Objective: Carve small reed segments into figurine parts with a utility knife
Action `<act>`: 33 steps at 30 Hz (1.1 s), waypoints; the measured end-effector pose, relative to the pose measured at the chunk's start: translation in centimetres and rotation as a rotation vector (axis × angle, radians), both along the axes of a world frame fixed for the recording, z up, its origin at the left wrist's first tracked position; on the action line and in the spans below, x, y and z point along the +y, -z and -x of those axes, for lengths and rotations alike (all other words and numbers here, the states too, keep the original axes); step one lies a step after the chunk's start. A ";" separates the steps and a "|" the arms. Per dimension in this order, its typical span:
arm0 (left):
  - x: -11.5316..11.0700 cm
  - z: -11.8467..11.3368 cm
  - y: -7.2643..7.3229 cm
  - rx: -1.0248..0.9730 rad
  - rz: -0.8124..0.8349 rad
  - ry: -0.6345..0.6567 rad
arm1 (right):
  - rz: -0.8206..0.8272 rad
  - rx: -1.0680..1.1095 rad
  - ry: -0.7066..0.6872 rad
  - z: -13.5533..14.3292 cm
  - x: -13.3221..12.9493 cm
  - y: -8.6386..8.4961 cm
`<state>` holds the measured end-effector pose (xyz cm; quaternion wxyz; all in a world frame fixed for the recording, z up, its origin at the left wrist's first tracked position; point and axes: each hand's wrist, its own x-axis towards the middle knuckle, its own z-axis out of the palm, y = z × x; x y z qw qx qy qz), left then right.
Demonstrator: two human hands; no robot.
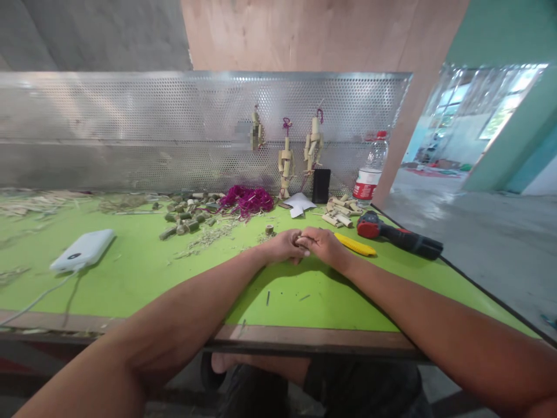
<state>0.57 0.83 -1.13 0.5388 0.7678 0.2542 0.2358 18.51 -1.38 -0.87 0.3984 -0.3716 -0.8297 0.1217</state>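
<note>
My left hand (pixel 282 245) and my right hand (pixel 321 244) meet above the middle of the green table (pixel 148 290). The fingers of both are closed and pressed together around something too small and hidden to make out. Just beyond my left hand stands a short wooden piece (pixel 269 230). A yellow cutter (pixel 357 245) lies right beside my right hand. Behind the hands are a folded white paper (pixel 299 204) and a pile of pale cut sticks (pixel 342 211).
Purple string (pixel 246 201) and dark stick pieces (pixel 185 217) lie at the back. Jointed stick figures (pixel 285 165) hang on the perforated metal panel (pixel 152 128). A power tool (pixel 400 237), a bottle (pixel 369 180), a black box (pixel 321 186) and a white power bank (pixel 83 249) surround the work area.
</note>
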 end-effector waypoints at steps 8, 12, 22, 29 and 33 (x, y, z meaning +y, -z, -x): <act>-0.2 0.2 -0.3 -0.030 0.098 -0.021 | 0.029 0.035 -0.001 0.1 -0.3 -0.1; -0.1 0.3 -0.2 -0.038 0.127 0.018 | 0.002 0.079 0.079 0.2 -0.6 -0.1; -0.1 0.2 -0.3 -0.072 0.135 0.038 | 0.001 0.043 0.073 0.1 -0.3 0.1; -0.5 0.4 -0.6 -0.062 0.133 0.048 | 0.008 0.021 0.064 0.1 -0.5 0.0; -0.6 0.3 -0.8 -0.076 0.134 0.076 | -0.026 0.073 0.154 0.0 -0.2 0.2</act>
